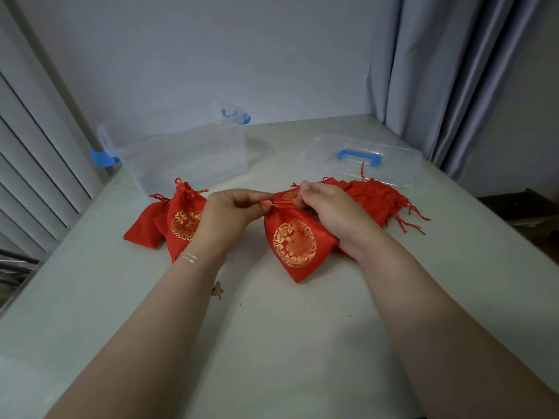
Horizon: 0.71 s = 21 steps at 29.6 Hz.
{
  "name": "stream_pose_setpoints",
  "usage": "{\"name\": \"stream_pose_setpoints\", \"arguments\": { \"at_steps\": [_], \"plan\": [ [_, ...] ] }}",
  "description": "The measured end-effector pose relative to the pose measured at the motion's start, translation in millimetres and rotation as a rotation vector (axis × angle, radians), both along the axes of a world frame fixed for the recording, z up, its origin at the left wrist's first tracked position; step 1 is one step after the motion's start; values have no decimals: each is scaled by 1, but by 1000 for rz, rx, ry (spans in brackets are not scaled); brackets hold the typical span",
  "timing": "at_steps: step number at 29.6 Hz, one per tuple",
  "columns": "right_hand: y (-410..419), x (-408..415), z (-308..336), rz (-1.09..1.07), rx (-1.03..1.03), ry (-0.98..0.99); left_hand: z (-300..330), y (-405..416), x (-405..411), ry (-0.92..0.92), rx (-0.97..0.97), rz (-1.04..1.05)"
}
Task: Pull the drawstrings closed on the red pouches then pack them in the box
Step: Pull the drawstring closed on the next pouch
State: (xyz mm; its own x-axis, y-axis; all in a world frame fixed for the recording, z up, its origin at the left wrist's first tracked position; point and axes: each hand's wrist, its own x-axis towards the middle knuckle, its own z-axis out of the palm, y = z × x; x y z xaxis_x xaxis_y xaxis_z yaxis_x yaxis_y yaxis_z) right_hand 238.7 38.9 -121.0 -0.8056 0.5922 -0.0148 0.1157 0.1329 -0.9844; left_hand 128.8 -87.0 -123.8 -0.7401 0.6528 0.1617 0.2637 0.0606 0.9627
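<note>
Pale surface (272, 343) is carrying everything. Beyond the grip, the clear box (184, 152) is sitting open, awaiting pouches. Left of it, cinched pouches (178, 222) are lying apart from the unclosed pile (378, 201) on the right, likely sorted. Left hand (233, 216) and right hand (332, 213) are pinching the drawstring (272, 203) of the centre pouch (296, 246), drawing its neck shut.

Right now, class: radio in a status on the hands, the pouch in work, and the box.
Left hand pinches drawstring; right hand grips pouch at its neck. Clear box open, no pouches inside; lid lying apart. Nothing blocking.
</note>
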Motion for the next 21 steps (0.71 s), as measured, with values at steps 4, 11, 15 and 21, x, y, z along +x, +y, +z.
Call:
{"name": "stream_pose_setpoints", "arguments": {
  "at_steps": [4,11,15,21],
  "plan": [
    [1,10,10,-19,305,-114,3,-5,-3,-49,18,-30],
    [10,6,4,71,415,92,7,-6,4,444,-65,-133],
    [9,3,-4,156,359,-9,4,-5,8,575,-93,-147],
    [1,6,0,127,225,-7,-3,-1,5,841,-73,-3]
  ]
}}
